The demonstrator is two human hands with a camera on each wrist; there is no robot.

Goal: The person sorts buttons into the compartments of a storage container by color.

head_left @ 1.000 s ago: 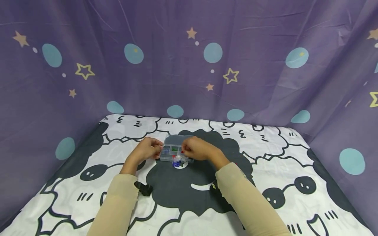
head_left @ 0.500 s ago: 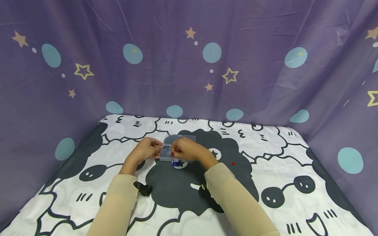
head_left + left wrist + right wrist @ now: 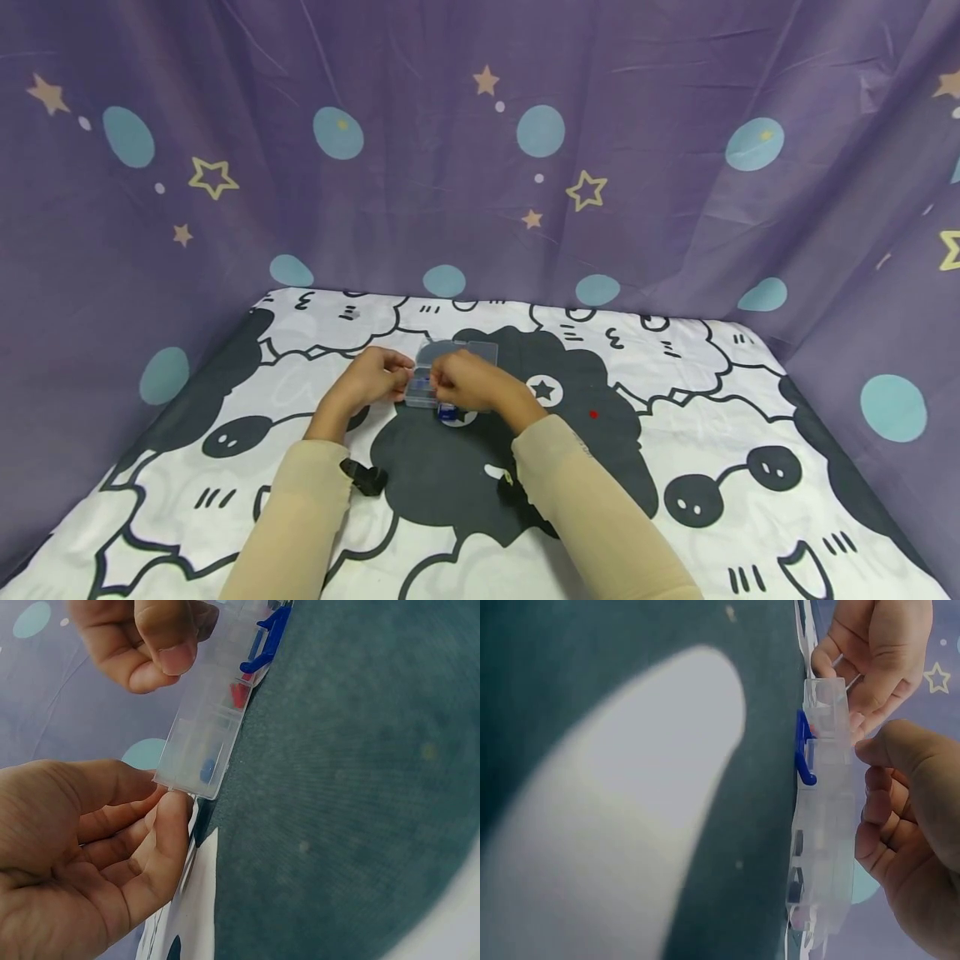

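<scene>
A clear plastic compartment box (image 3: 422, 395) lies on the dark patch of the cloth with its lid (image 3: 483, 352) raised at the back. My left hand (image 3: 373, 379) pinches the box's left end between thumb and fingers, plainest in the left wrist view. Over the compartments is my right hand (image 3: 472, 382), fingers curled and thumb close to the fingertips; whether a small piece is between them is hidden. A blue plastic hook-shaped piece (image 3: 266, 645) sits at the box's front side. Through the clear wall show a red piece (image 3: 238, 694) and a small blue piece (image 3: 207, 770).
A small red piece (image 3: 593, 414) lies on the cloth to the right of the box. The black-and-white patterned cloth (image 3: 720, 375) covers the surface, with a purple curtain (image 3: 450, 217) behind it. Black wrist devices (image 3: 365, 478) are by both forearms.
My right hand has moved left across the box, covering compartments whose green contents showed earlier. The red piece on the cloth has come into view beside the sleeve. My left hand stays in place.
</scene>
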